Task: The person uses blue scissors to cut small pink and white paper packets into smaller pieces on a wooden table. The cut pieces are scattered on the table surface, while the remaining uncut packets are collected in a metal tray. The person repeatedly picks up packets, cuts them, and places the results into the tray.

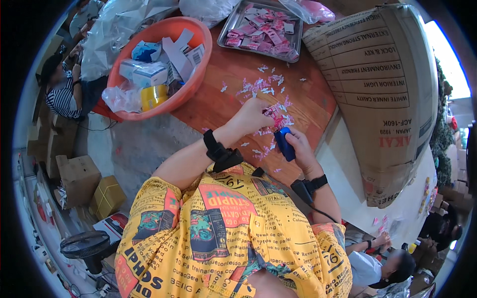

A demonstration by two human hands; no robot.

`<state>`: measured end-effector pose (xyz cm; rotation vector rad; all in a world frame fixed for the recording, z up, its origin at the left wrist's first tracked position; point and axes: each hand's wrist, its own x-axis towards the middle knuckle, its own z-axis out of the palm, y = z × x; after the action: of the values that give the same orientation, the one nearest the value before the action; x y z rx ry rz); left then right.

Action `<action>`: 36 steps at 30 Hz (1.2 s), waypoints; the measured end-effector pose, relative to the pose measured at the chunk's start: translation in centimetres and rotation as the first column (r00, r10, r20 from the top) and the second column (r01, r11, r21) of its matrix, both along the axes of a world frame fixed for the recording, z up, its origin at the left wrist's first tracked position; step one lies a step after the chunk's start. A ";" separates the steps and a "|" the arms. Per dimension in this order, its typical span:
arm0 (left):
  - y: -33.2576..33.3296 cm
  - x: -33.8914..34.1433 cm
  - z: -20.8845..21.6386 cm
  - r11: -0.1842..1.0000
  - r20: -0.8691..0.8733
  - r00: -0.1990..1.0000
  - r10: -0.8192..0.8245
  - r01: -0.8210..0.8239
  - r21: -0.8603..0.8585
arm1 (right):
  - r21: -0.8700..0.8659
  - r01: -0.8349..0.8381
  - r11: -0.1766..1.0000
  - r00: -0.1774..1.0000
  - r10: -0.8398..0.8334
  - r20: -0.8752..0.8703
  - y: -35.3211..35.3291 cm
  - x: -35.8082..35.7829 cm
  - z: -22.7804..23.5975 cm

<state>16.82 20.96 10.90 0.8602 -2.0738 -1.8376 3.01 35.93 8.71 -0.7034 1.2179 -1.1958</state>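
Observation:
My left hand (251,119) pinches a small pink printed card (270,110) over the reddish wooden tabletop (218,92). Close by on its right, my right hand (303,150) grips a rounded blue hand tool (284,144), whose upper end is near the pink pieces. The tool's exact kind is not clear. Small pink and white scraps (256,85) lie scattered under and beyond both hands. At the far side, a metal tray (296,52) holds a heap of pink printed cards (263,32).
An orange basin (202,47) with boxes and a yellow tape roll (154,97) stands at the left. A large cardboard carton (367,104) leans at the right. Clear plastic bags (114,37) lie at the back. Other people sit left (62,97) and lower right (370,265).

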 end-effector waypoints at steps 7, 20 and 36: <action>-0.1 -0.2 0.2 0.998 0.000 0.998 -0.057 0.057 -0.003 | 0.015 -0.045 0.999 0.999 0.046 -0.015 -0.1 -0.7 0.2; -0.4 -0.5 0.6 0.997 0.031 0.997 -0.068 0.068 0.029 | -0.008 -0.045 0.999 0.998 0.044 -0.045 0.0 -1.2 -0.4; 0.6 -0.3 -0.4 0.980 0.038 0.990 -0.135 0.127 0.150 | -0.062 -0.038 0.997 0.979 0.025 -0.203 -0.1 -0.2 0.5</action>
<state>16.56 21.61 10.53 0.8278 -2.0905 -2.0805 2.81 35.86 9.24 -0.9078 1.3340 -1.1637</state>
